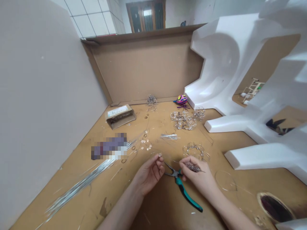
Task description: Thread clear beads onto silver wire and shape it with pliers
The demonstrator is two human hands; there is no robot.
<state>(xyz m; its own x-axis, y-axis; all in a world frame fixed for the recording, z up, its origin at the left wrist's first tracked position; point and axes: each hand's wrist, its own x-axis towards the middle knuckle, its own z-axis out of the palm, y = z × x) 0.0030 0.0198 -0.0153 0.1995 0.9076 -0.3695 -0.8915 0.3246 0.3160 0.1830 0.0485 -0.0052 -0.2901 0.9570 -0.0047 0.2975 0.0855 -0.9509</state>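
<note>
My left hand point(152, 172) pinches a small transparent bead point(160, 155) between thumb and forefinger, its other fingers curled. To its right, my right hand point(196, 174) is closed around a bundle of thin wire point(192, 167), with one end pointing toward the bead. Exactly what the bundle is made into is partly hidden by the fingers. A pair of pliers point(176, 174) with green and black handles lies between and below my hands, jaws spread. Several loose beads point(146, 144) are scattered beyond my left hand. A ring of looped wire and beads point(194, 150) lies just beyond my right hand.
Long straight wires point(83, 183) lie at left beside a blurred purple object point(109, 146). Short wires point(169, 136), beaded wire loops point(183, 120) and a small cardboard box point(121, 116) sit farther back. White foam point(254, 161) stands at right; a cardboard wall point(148, 67) closes the back.
</note>
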